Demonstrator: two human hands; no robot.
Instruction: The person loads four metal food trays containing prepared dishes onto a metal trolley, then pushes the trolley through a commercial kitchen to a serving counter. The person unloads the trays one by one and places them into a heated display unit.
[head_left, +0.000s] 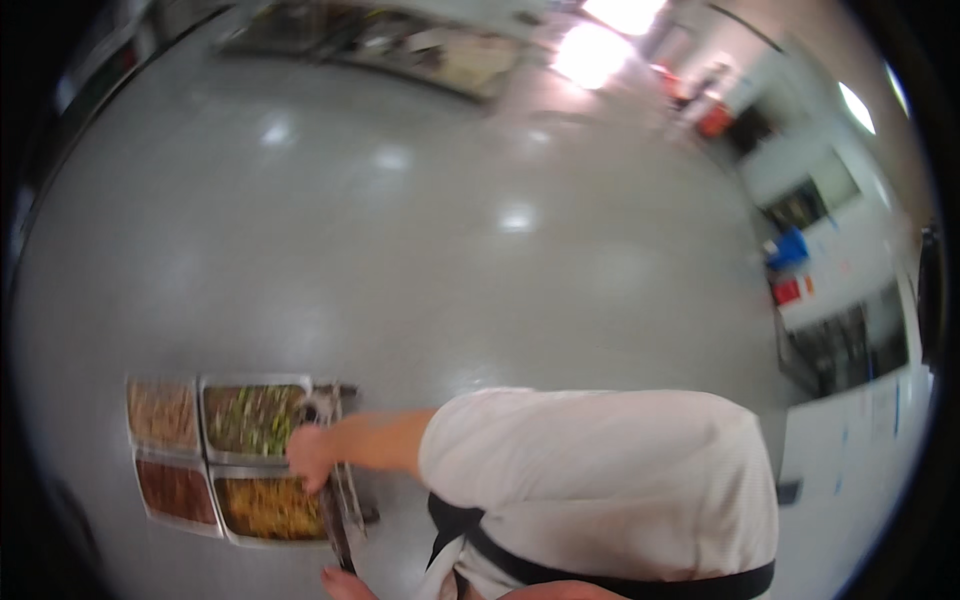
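My right hand (310, 454) grips the upper end of a dark cart handle (334, 521), the bare arm reaching left out of a white sleeve. My left hand (349, 583), cut off by the bottom edge, is closed at the lower end of that handle. Beyond the handle, rectangular metal pans of food sit side by side on the cart (348, 491). One pan (163, 414) holds pale tan food, another (251, 420) green and brown pieces. Below them are a pan of reddish-brown food (178, 491) and a pan of yellow-orange food (271, 508). Blur hides what the foods are.
Grey glossy floor (450, 262) spreads ahead and to the right. A long shelf or table (427, 52) with goods stands at the far side. Along the right white wall (847, 420) are a blue object (787, 250), a red box (787, 291) and dark openings.
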